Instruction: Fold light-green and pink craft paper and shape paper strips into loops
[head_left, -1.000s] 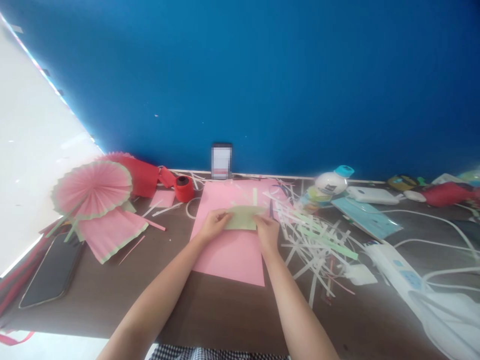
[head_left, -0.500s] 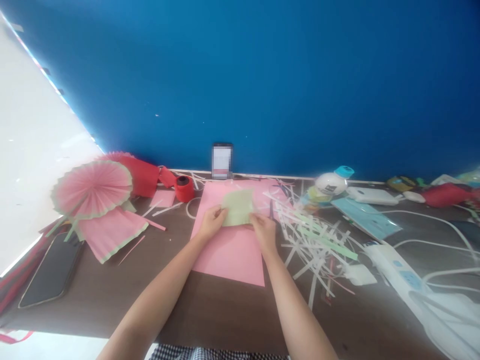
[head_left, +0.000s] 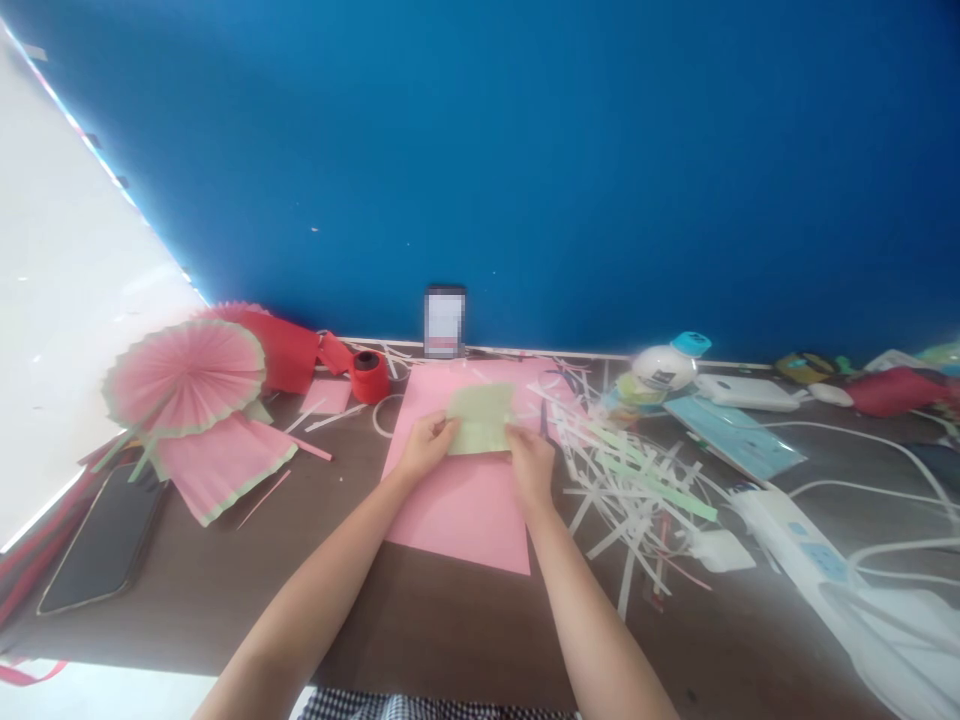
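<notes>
A small piece of light green paper (head_left: 480,418) is held between my two hands above a large pink sheet of paper (head_left: 457,510). My left hand (head_left: 429,445) pinches its left edge near the lower corner. At the lower right corner, my right hand (head_left: 531,462) grips it between thumb and fingers. The green piece looks fairly flat, with its far edge free. Underneath, the pink sheet lies flat on the dark table.
Left are a pink and green paper fan (head_left: 187,375), a red tape roll (head_left: 369,377) and a dark phone (head_left: 105,540). Right lie a heap of paper strips (head_left: 637,480), a white bottle (head_left: 664,368) and a power strip (head_left: 810,550) with cables. Another phone (head_left: 445,322) leans against the blue wall.
The green paper has shifted slightly to the right and sits straighter, less tilted. Both hands have moved a little to the right with it, keeping their hold.
</notes>
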